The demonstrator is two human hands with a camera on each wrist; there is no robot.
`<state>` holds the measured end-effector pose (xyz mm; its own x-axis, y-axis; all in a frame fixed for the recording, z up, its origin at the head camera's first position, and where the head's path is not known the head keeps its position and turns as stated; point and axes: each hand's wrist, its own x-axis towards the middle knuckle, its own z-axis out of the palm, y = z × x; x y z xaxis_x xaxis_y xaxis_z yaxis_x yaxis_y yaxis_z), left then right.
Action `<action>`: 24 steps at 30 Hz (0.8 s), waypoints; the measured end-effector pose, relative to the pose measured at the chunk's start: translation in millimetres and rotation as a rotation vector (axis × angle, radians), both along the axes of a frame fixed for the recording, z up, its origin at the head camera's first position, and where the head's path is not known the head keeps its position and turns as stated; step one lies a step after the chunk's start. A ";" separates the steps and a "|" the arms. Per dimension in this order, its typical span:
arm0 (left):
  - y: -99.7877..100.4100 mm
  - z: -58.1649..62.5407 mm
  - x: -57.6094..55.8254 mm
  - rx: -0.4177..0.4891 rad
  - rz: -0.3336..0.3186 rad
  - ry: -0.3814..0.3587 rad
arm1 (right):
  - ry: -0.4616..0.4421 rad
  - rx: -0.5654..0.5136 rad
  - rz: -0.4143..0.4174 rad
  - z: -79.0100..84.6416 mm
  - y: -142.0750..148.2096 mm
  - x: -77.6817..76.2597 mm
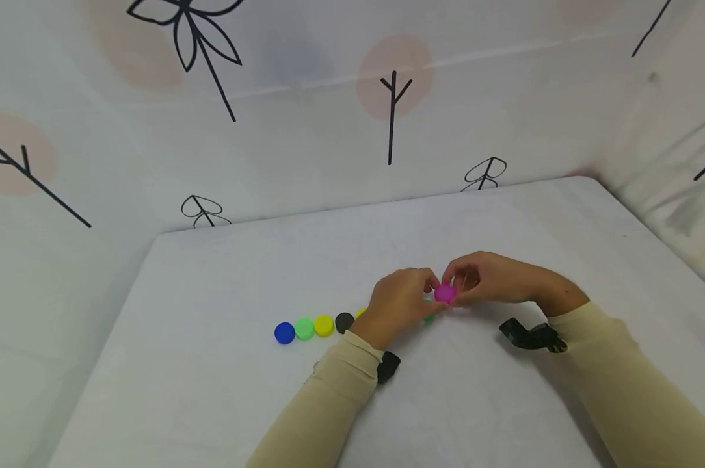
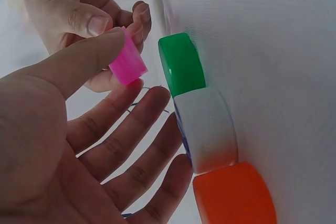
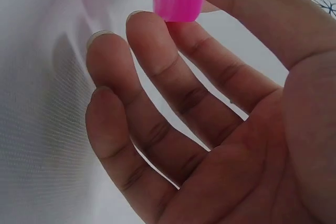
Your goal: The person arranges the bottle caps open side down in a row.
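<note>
A pink plastic cap (image 1: pixel 445 294) is held up between both hands, above the far right end of a row of round caps. My left hand (image 1: pixel 400 300) pinches it between thumb and index finger, the other fingers spread. From the other side my right hand (image 1: pixel 493 278) pinches the same cap with thumb and index finger. Just beside the left fingers stands a green cap (image 2: pixel 184 65), then a white cap (image 2: pixel 207 129) and an orange cap (image 2: pixel 236 195). The left hand hides the row's middle part in the head view.
On the white tabletop (image 1: pixel 212 390) the row continues left with a yellow cap (image 1: pixel 324 325), a dark grey cap (image 1: pixel 345 322), a light green cap (image 1: pixel 304 328) and a blue cap (image 1: pixel 285 333). A patterned cloth wall (image 1: pixel 305 143) rises behind the table.
</note>
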<state>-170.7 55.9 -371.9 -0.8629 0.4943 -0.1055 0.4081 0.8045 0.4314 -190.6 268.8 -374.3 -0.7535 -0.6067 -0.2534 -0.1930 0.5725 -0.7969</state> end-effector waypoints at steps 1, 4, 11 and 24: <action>0.4 -0.7 0.4 -0.011 -0.002 0.002 | -0.002 0.005 0.002 -0.6 -0.3 0.1; 1.5 -2.0 1.4 -0.035 -0.010 0.014 | -0.002 0.020 0.003 -0.9 -1.4 0.5; 1.9 -2.8 2.8 -0.065 -0.034 0.048 | 0.011 0.050 0.001 -1.2 -4.1 2.3; 5.2 -8.0 5.4 -0.084 -0.047 0.081 | 0.007 0.078 0.020 -4.9 -6.2 4.7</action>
